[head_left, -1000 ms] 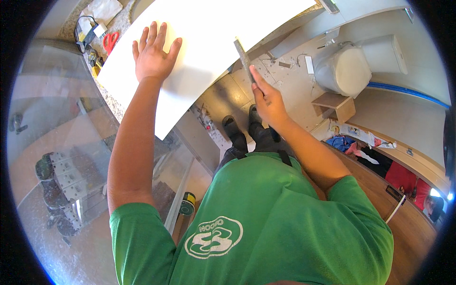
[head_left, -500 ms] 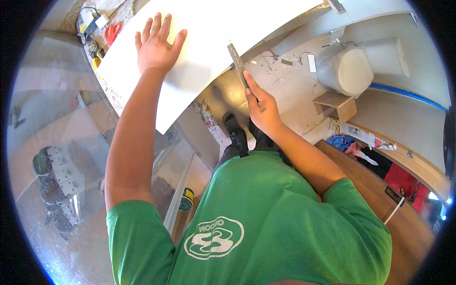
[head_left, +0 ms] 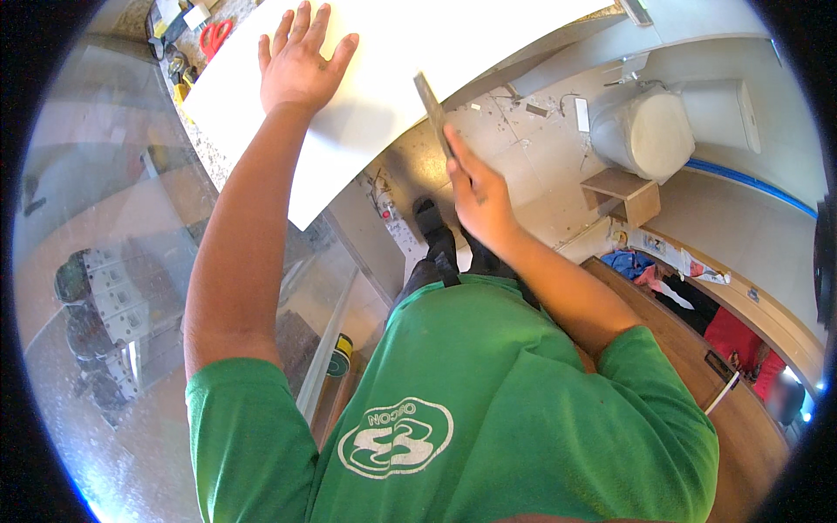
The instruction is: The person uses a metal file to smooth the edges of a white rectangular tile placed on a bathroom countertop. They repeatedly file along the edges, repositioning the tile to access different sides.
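Observation:
A large white sheet [head_left: 384,57] lies over a speckled counter [head_left: 209,161], one pointed corner hanging past the counter toward me. My left hand [head_left: 301,70] rests flat on the sheet near its left side, fingers spread. In my right hand [head_left: 481,193], fingers wrapped round its lower end, is a long flat grey file [head_left: 431,103]. The file's upper end overlaps the sheet's near edge in view; whether it touches the edge I cannot tell. My right hand is slightly blurred.
Red-handled scissors [head_left: 214,38] and yellow-black tools [head_left: 180,77] lie left of the sheet. A toilet [head_left: 654,131] and a small wooden box [head_left: 621,195] stand at the right. Debris is scattered on the tiled floor [head_left: 519,144]. A clear panel [head_left: 105,183] stands at left.
The view has shifted a little, so the sheet and counter sit slightly higher. My right hand and the file have moved slightly along the edge; my left hand stays pressed on the sheet.

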The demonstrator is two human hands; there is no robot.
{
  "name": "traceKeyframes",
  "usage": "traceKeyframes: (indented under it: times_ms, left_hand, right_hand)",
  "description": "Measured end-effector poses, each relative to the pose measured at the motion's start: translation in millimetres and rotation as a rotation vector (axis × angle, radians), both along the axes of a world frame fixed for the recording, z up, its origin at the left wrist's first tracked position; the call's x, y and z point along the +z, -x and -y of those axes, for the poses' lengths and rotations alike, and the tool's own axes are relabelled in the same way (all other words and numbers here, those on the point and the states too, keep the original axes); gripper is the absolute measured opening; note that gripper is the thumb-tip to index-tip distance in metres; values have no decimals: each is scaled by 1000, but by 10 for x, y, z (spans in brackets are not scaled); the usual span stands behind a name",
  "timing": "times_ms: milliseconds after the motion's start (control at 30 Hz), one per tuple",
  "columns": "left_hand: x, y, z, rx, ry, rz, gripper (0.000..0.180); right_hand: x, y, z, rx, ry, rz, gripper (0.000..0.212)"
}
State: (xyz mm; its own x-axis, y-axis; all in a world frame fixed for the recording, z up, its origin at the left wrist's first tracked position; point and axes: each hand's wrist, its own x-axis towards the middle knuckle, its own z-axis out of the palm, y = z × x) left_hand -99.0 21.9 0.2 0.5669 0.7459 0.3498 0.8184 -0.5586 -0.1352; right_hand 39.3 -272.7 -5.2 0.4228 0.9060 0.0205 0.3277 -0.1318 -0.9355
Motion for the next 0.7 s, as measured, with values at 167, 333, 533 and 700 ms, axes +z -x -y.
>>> traceKeyframes:
  times_ms: [167, 333, 533, 700]
  left_hand:
    - [15, -3, 18, -5, 24, 12, 76]
    - [0, 3, 3, -9, 8, 4, 76]
    - [-15, 9, -5, -14, 7, 13, 77]
    - [-3, 15, -6, -32, 7, 40, 77]
  right_hand:
    - [-1, -42, -181, -50, 51, -174, 52]
    - [57, 218, 73, 120, 7, -30, 51]
    - [-52, -85, -318, -138, -9, -355, 49]
    - [-38, 322, 16, 105, -108, 45, 52]
